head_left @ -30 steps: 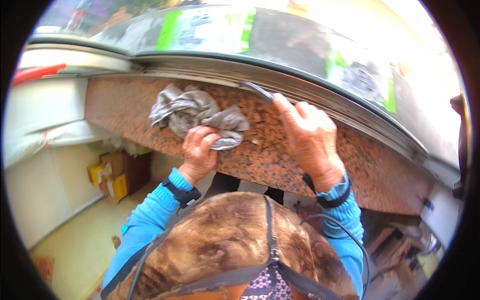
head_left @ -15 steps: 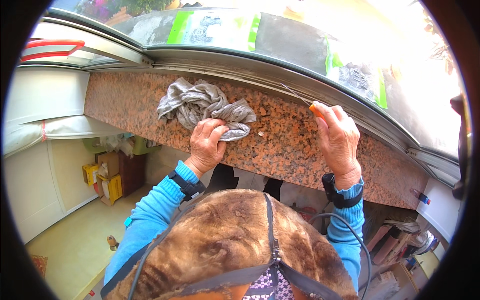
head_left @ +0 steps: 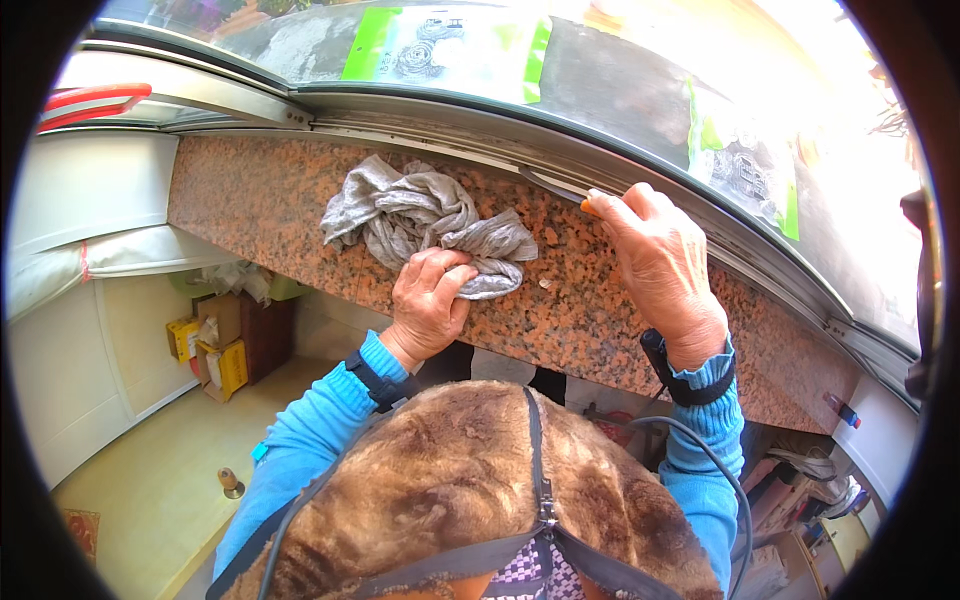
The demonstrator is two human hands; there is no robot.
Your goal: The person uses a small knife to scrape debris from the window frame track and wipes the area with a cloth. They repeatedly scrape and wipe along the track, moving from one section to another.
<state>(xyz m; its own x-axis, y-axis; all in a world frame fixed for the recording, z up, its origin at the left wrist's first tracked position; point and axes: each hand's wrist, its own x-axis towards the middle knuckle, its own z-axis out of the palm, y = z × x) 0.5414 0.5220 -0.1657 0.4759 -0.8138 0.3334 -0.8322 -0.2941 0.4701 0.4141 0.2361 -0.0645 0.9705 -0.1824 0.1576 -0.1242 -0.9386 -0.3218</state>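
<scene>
A crumpled grey cloth (head_left: pixel 425 212) lies on the speckled reddish stone sill (head_left: pixel 590 310). My left hand (head_left: pixel 432 300) is closed on the cloth's near edge, fingers curled onto it. My right hand (head_left: pixel 660 255) grips a screwdriver (head_left: pixel 588 207) by its orange handle, most of which is hidden in my fingers. Its thin shaft points away to the left, and the tip is at the metal window track (head_left: pixel 470 150) along the sill's far side. Whether the tip touches the track I cannot tell.
Window glass rises beyond the track, with green-edged clear packets (head_left: pixel 455 55) behind it. A red-framed object (head_left: pixel 95 100) is at the far left. A small blue-and-red item (head_left: pixel 843 410) lies at the sill's right end. Yellow boxes (head_left: pixel 225 368) stand below on the left.
My right hand has moved left and a little farther away, bringing the screwdriver's tip along the track to the left. My left hand still holds the cloth.
</scene>
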